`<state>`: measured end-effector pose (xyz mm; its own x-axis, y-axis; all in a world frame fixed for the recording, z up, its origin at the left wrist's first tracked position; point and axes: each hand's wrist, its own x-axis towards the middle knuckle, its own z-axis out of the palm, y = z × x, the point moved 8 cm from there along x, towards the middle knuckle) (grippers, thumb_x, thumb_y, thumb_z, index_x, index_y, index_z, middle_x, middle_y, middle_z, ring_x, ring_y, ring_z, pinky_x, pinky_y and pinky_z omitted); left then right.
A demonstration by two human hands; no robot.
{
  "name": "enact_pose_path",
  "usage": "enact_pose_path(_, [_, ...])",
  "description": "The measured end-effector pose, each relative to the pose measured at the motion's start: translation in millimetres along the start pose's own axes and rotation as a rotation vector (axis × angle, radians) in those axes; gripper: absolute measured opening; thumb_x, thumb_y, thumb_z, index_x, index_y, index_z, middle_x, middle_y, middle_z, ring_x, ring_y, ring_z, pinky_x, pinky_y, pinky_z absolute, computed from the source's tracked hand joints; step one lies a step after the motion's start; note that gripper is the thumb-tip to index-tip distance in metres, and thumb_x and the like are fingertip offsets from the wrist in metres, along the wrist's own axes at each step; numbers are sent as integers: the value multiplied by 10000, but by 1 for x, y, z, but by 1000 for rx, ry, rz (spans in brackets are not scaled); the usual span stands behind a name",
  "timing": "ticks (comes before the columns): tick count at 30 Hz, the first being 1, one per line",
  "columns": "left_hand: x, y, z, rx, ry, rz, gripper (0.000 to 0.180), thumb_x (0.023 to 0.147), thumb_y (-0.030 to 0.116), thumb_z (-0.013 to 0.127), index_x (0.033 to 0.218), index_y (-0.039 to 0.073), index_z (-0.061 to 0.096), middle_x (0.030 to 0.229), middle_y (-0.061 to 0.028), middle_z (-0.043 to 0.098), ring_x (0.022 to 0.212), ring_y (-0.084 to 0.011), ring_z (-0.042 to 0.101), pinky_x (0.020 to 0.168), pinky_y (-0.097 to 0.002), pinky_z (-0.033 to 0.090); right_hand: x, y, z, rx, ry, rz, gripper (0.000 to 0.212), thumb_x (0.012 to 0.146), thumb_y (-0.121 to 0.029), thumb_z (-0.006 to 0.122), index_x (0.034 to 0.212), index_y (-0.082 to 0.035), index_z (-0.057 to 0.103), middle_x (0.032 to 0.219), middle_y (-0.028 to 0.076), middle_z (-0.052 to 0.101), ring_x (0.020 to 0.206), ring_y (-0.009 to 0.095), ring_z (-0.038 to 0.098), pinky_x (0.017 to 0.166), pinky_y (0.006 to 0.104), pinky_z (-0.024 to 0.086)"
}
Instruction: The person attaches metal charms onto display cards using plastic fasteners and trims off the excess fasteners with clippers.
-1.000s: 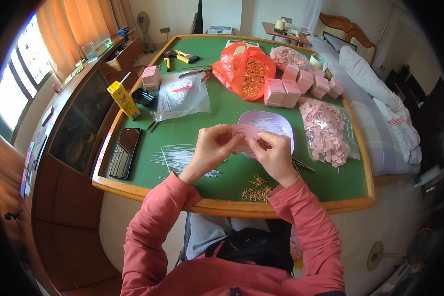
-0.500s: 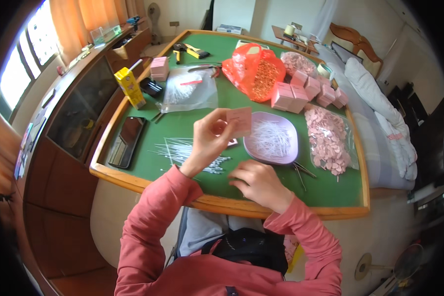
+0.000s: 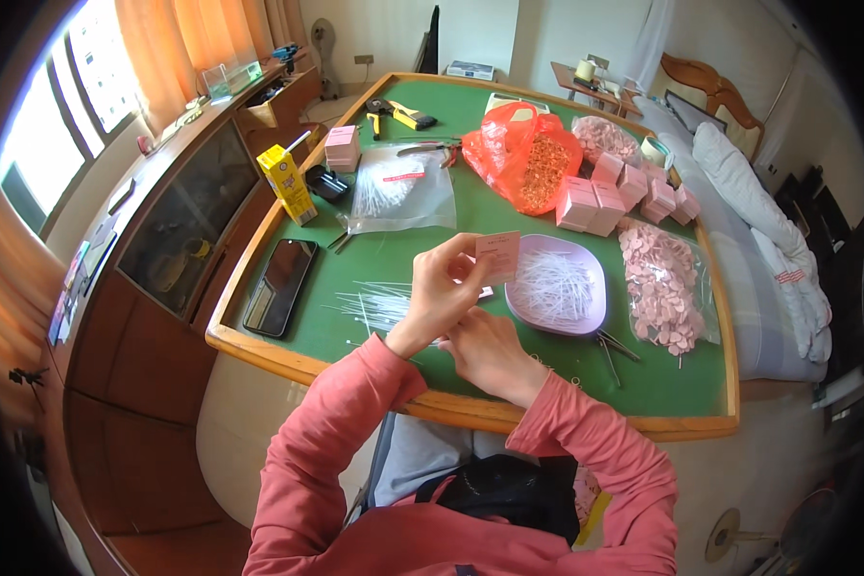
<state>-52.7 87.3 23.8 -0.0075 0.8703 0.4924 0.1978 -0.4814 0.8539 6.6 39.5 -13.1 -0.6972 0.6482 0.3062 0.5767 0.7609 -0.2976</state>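
Sleeves of red-pink cloth run up from the lower edge to both hands, which work over the near side of the green table [image 3: 509,206]. Right hand [image 3: 490,350] lies low, just nearer than the lilac plate [image 3: 593,305], fingers curled down toward the felt; whether it pinches anything I cannot tell. Left hand [image 3: 442,288] is raised, wrist bent back, thumb and fingertips gripping a small pink card [image 3: 498,255] by its lower edge so it stands upright just left of the plate. Loose white strands [image 3: 379,302] lie scattered on the felt left of the plate, beyond them a black phone [image 3: 280,285] at the table's left rim. The plate itself holds a heap of the same strands, so plenty seem unused. Right of it a clear bag of pink round pieces [image 3: 660,286] looks full. Beyond the plate stand closed pink boxes [image 3: 595,202], perhaps finished packing, then an orange bag [image 3: 528,158] and a clear bag of strands [image 3: 394,192]. Judging by these stocks, the work looks far from done.
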Motion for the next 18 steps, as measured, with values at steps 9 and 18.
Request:
enact_pose_path(9, [0, 9, -12, -182, 167, 29, 147, 790, -32, 519, 908, -13, 605, 759, -61, 605, 585, -76, 572, 478, -229, 447, -29, 14, -72, 12, 241, 49, 107, 672, 5, 582, 756, -39, 533, 698, 96, 563, 658, 276, 590, 541, 375, 461])
enact_pose_path(18, [-14, 4, 49, -102, -478, -149, 176, 827, 107, 572, 903, -42, 628, 795, -86, 636, 697, -105, 579, 635, -244, 465, -57, 82, -144, 64, 443, 160, 89, 705, 44, 544, 720, -33, 588, 699, 108, 557, 635, 288, 569, 548, 345, 453])
